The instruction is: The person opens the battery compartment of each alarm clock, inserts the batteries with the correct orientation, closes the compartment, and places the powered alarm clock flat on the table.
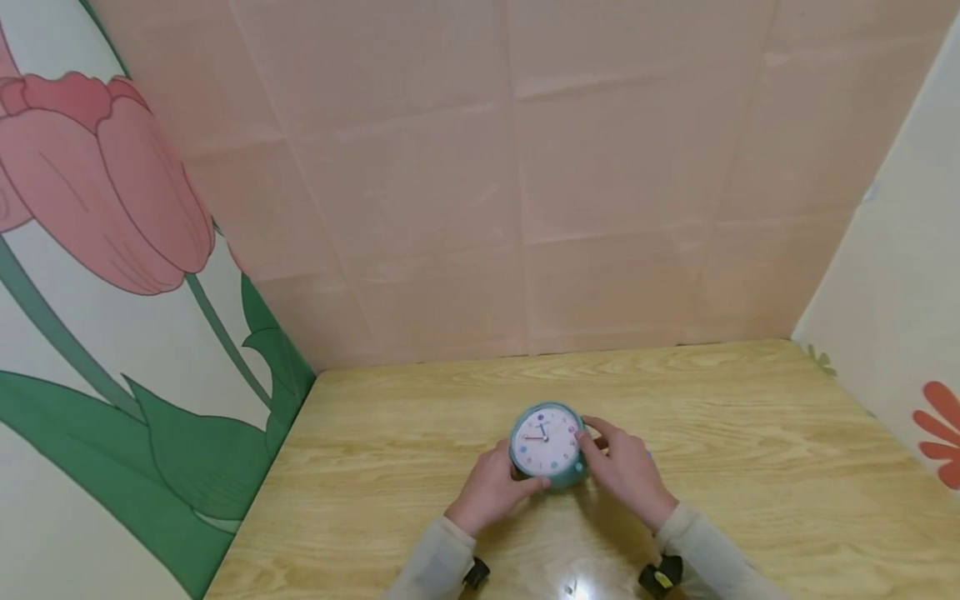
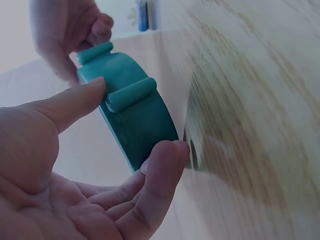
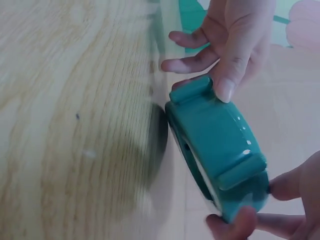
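A round teal alarm clock (image 1: pixel 545 450) with a white dial is held tilted, its face turned up toward the head camera. My left hand (image 1: pixel 498 483) grips its left and lower rim, thumb at the front. On the clock's right side, my right hand (image 1: pixel 622 467) pinches the rim between thumb and fingers. The left wrist view shows the teal casing (image 2: pixel 135 120) with two short feet or bars on it, the left thumb pressing its edge. In the right wrist view the clock (image 3: pixel 215 135) is seen edge-on; whether it touches the table cannot be told.
Behind the right hand lies a small blue cylinder (image 2: pixel 142 16), perhaps a battery, mostly hidden in the head view. The wood-grain table (image 1: pixel 390 467) meets a pinkish covered wall (image 1: pixel 420 200) at the back. Side panels (image 1: pixel 892 275) with printed flowers flank it.
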Available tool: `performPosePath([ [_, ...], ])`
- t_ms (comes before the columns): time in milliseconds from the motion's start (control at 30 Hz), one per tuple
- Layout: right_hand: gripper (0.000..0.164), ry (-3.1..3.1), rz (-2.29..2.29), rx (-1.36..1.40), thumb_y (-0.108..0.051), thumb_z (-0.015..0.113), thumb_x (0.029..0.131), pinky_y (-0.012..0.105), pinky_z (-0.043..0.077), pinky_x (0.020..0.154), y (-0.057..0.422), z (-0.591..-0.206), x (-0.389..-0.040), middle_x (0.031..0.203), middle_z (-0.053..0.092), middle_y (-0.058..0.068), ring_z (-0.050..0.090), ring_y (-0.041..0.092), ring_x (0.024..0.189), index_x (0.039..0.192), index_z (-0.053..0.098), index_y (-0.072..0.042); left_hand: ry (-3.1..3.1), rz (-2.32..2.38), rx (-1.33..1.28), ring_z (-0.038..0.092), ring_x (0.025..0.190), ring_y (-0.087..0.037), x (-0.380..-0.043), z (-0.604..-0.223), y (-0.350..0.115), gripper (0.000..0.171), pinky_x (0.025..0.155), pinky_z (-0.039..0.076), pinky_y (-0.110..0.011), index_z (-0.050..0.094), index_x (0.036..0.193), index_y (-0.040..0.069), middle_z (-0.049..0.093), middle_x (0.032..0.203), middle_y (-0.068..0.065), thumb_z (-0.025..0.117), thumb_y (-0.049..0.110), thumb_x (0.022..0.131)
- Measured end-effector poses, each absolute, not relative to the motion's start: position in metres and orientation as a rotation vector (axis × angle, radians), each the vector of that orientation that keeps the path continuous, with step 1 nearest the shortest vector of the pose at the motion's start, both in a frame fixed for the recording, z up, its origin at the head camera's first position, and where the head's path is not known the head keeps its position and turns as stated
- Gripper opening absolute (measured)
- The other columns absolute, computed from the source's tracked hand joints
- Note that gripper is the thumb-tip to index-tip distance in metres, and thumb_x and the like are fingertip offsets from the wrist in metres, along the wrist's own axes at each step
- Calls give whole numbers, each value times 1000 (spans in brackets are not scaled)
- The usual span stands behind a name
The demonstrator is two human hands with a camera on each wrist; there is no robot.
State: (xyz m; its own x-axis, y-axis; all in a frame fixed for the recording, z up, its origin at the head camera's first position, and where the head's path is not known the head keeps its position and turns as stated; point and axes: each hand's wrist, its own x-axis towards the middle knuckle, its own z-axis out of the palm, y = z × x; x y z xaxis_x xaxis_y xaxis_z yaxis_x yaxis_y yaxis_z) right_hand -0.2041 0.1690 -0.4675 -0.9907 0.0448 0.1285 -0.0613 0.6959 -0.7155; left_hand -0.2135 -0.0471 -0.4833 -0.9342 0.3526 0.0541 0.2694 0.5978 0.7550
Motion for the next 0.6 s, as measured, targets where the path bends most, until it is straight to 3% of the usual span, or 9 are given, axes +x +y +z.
performPosePath([
  [167,55,-2722,1327,-8,-36,62,99,29,51,57,171,-465,-207,98,71,18,63,17,71,137,55,4,2662,1285,503,56,81,-10,-217,-485,-47,72,72,50,-26,50,137,-1,64,102,-4,81,37,85],
  [367,64,-2705,1544,-124,-41,65,96,31,53,62,173,-465,-209,104,68,19,63,20,80,129,57,13,2622,1303,493,55,77,-10,-218,-485,-49,70,68,50,-25,50,133,-3,62,92,-2,80,39,85],
  [600,65,-2637,1909,-252,-43,66,95,29,44,50,176,-466,-212,83,59,8,50,15,60,136,54,6,2517,1385,458,53,61,-11,-216,-484,-52,68,51,47,-25,48,130,-4,58,78,-2,80,36,85],
])
